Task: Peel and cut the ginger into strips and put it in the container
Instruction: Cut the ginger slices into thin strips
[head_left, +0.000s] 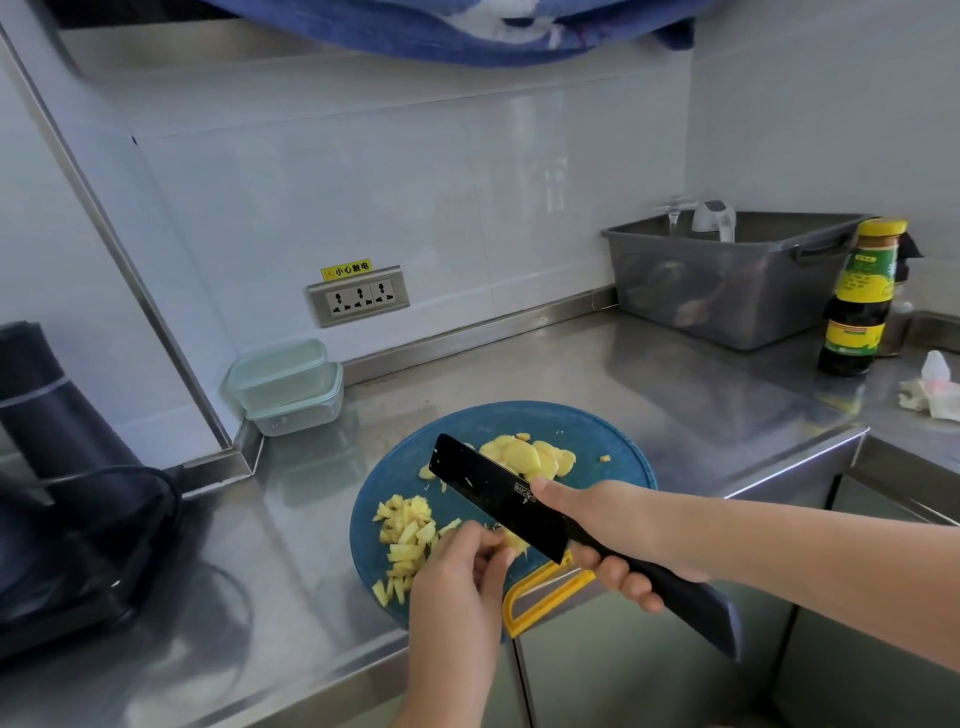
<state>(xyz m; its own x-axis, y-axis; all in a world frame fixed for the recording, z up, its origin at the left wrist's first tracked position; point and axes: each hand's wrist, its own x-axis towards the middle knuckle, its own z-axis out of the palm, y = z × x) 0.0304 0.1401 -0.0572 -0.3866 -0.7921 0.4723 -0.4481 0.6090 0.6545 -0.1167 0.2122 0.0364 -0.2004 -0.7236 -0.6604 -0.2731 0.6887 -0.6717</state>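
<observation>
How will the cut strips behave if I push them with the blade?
The strips lie loose and scattered, so they will probably spread rather than move together. Small and thin, they likely slide easily on the flat board. Bits on the knife suggest some may stick.

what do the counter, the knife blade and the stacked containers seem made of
Counter: brushed stainless steel, judging by grey sheen and blurred reflections. Knife blade: matte black, probably coated metal; ceramic possible. Stacked containers: clear plastic or glass, see-through walls, pale green lids.
</observation>
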